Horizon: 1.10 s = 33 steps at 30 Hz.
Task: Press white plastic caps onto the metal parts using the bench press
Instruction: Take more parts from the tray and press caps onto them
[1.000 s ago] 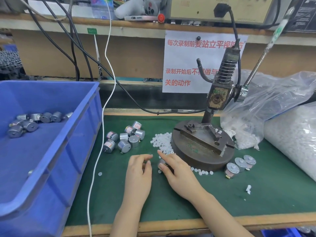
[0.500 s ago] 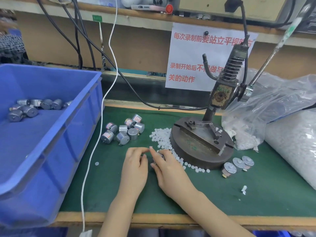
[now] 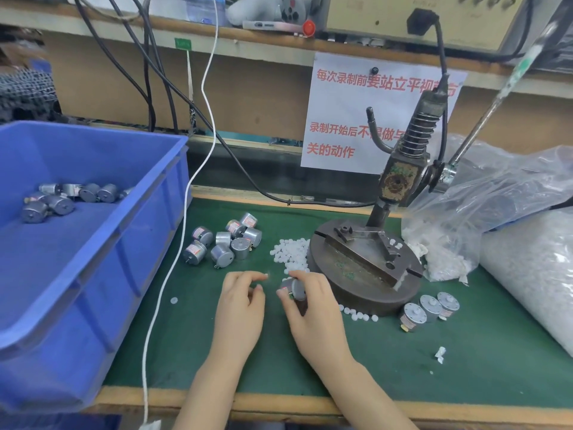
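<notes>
Green matting covers the desk (image 3: 403,367), with a wooden back wall and a paper notice (image 3: 347,119) in red characters at upper centre. A blue bin (image 3: 93,274) holding several metal parts fills the left of the frame, and a bench press (image 3: 400,181) on a round base (image 3: 356,274) stands right of centre. Half a second earlier the two hands met fingertip to fingertip over the loose caps and hid what they held; now they sit slightly apart at lower centre, with a small gap between them. The right-hand grip (image 3: 316,315) is clasped around a metal part (image 3: 294,288), a small silver cylinder pinched between thumb and fingers, just in front of the press base. The left-hand grip (image 3: 240,311) has its fingers curled, index tip pointing toward that part; whether it pinches a cap cannot be told, as the fingertip is blurred. A heap of white plastic caps (image 3: 290,252) lies just above both hands, touching the left edge of the base. More loose metal parts (image 3: 228,243) cluster above the left hand, and three more (image 3: 429,305) stand at the lower right of the base.
</notes>
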Each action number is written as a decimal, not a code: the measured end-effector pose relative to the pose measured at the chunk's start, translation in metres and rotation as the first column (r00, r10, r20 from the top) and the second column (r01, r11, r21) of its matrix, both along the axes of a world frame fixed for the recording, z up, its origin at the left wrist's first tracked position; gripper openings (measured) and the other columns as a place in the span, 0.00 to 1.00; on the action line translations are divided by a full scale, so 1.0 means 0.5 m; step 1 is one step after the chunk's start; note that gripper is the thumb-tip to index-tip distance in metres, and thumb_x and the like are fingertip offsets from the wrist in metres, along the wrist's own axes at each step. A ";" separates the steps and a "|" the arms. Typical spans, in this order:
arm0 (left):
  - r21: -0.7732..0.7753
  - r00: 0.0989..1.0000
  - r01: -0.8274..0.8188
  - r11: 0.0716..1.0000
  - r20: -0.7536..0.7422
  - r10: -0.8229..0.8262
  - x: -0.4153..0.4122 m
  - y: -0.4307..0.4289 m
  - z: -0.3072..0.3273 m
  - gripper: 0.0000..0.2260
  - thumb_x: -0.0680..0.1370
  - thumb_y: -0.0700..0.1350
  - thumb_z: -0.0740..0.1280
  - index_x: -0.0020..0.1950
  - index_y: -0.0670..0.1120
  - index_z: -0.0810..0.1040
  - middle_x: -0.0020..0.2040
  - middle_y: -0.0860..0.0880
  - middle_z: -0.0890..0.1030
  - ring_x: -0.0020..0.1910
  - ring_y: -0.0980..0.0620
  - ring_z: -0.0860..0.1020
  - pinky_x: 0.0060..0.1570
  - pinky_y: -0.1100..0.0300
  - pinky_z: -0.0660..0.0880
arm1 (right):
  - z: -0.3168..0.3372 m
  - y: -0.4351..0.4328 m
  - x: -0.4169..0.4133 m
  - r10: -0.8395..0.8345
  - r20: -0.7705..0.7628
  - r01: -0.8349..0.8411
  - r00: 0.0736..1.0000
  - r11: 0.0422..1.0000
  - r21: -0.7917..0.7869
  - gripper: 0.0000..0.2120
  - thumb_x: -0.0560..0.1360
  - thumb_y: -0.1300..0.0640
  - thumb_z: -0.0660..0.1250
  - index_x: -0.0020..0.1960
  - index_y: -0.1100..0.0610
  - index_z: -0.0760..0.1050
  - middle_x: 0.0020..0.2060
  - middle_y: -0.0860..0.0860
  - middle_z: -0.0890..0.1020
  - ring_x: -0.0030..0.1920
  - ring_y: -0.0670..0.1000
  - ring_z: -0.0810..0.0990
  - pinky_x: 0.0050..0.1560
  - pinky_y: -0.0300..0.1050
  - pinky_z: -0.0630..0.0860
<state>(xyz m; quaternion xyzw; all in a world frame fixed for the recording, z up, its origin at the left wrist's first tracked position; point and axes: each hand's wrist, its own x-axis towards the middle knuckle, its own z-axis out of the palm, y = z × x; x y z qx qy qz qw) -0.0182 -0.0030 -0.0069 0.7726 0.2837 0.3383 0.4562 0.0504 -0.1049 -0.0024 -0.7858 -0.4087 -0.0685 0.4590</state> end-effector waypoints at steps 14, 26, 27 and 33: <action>0.078 0.998 0.007 0.997 -0.065 -0.002 0.004 -0.003 0.005 0.09 0.77 0.34 0.61 0.47 0.46 0.79 0.46 0.52 0.72 0.41 0.60 0.73 0.40 0.76 0.65 | 0.006 -0.014 0.023 -0.141 -0.084 0.144 0.987 0.989 0.034 0.17 0.70 0.63 0.71 0.58 0.57 0.74 0.53 0.48 0.72 0.51 0.33 0.67 0.51 0.19 0.60; 0.367 0.965 0.076 0.927 -0.260 0.024 0.017 -0.013 -0.006 0.09 0.78 0.39 0.58 0.52 0.44 0.76 0.51 0.50 0.71 0.52 0.52 0.67 0.52 0.64 0.64 | 0.098 -0.044 0.090 -0.263 -0.144 0.274 0.954 0.960 0.064 0.13 0.70 0.52 0.72 0.54 0.47 0.77 0.44 0.43 0.78 0.49 0.44 0.73 0.45 0.30 0.64; 0.361 0.965 0.076 0.930 -0.261 0.022 0.016 -0.013 -0.007 0.09 0.78 0.40 0.58 0.52 0.44 0.76 0.51 0.50 0.71 0.52 0.52 0.67 0.52 0.64 0.64 | 0.112 -0.050 0.107 -0.287 -0.171 0.298 0.943 0.954 0.043 0.13 0.70 0.51 0.71 0.54 0.49 0.77 0.45 0.43 0.78 0.50 0.45 0.74 0.46 0.34 0.66; 0.352 0.965 0.079 0.933 -0.263 0.018 0.019 -0.012 -0.008 0.08 0.78 0.40 0.58 0.51 0.44 0.76 0.51 0.51 0.71 0.52 0.53 0.66 0.52 0.64 0.65 | 0.144 -0.083 0.186 -0.414 -0.046 0.408 0.909 0.907 -0.104 0.17 0.72 0.54 0.69 0.61 0.55 0.76 0.55 0.49 0.80 0.57 0.51 0.76 0.56 0.45 0.70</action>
